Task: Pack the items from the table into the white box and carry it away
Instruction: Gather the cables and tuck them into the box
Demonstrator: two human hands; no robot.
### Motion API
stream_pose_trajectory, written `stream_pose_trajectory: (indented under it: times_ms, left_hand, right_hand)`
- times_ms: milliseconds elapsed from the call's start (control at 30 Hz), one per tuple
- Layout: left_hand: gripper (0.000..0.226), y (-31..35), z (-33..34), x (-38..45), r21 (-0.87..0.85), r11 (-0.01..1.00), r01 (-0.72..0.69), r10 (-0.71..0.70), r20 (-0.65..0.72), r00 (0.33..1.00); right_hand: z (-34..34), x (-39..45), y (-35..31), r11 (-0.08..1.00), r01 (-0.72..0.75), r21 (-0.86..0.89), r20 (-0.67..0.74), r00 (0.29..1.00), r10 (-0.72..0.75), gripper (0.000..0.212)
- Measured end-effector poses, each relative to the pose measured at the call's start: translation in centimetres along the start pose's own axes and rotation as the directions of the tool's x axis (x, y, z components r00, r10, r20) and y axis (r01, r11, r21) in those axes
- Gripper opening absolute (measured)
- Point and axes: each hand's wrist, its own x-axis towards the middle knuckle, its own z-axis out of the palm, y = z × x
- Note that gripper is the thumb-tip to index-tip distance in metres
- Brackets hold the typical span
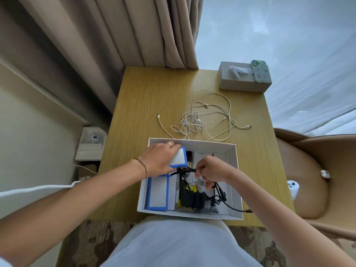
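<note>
Already the white box (234, 182) sits at the near edge of the wooden table (146, 97), just in front of the person, and both hands are down inside it. The left hand (159, 158) grips a blue-edged white pad (180, 157) at the far-left corner of the box, fingers curled over its far rim. A second blue-edged pad (158, 192) lies flat along the near-left wall. The right hand (209, 170) pinches a black cable (221, 195) between thumb and fingers above the middle of the box; the cable loops down toward a black adapter (189, 198) at the near side.

Several risks show from here. One black plug (248, 210) hangs over the near-right wall, outside the box; if left there it could snag or pull the bundle out when the box is lifted. The held pad looks tilted, not seated, and may ride up on the dark parts beside it, so the contents would stand proud of the rim. Pulling the black cable upward could drag the adapter with it.

Beyond the box, a tangle of white charging cables (204, 120) lies loose on the table, with one end trailing left. They appear knotted together, so lifting one strand would likely bring all, or sweep them off the table. A tissue box (238, 81) stands at the far-right corner with a small green device (259, 71) on top; whether those belong in the box cannot be told.
</note>
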Motion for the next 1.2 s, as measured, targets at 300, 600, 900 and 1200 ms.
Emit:
stream_pose_trajectory:
  times_ms: [300,600,900,1200]
  left_hand:
    - [0.076,0.3,1.9,0.4,-0.012,0.991,0.135,-0.132,0.127,0.983]
    - [0.074,0.0,1.8,1.3,-0.072,0.973,0.218,-0.197,0.231,0.953]
    - [0.025,1.2,-3.7,3.1,-0.447,0.871,0.202,-0.243,-0.035,0.969]
    - [0.02,0.2,-5.9,14.5,-0.592,0.757,0.277,-0.407,-0.096,0.908]
  right_hand:
    - [1.1,1.2,1.1,0.994,0.072,-0.08,-0.116,0.99,-0.081,0.04]
    - [0.7,0.9,1.9,0.995,0.098,-0.036,-0.149,0.984,-0.102,0.039]
    - [-6.6,-0.5,0.6,0.937,0.293,0.189,-0.406,0.892,-0.198,0.025]
    - [-14.9,4.3,2.3,0.899,0.303,0.317,-0.57,0.818,-0.075,0.031]
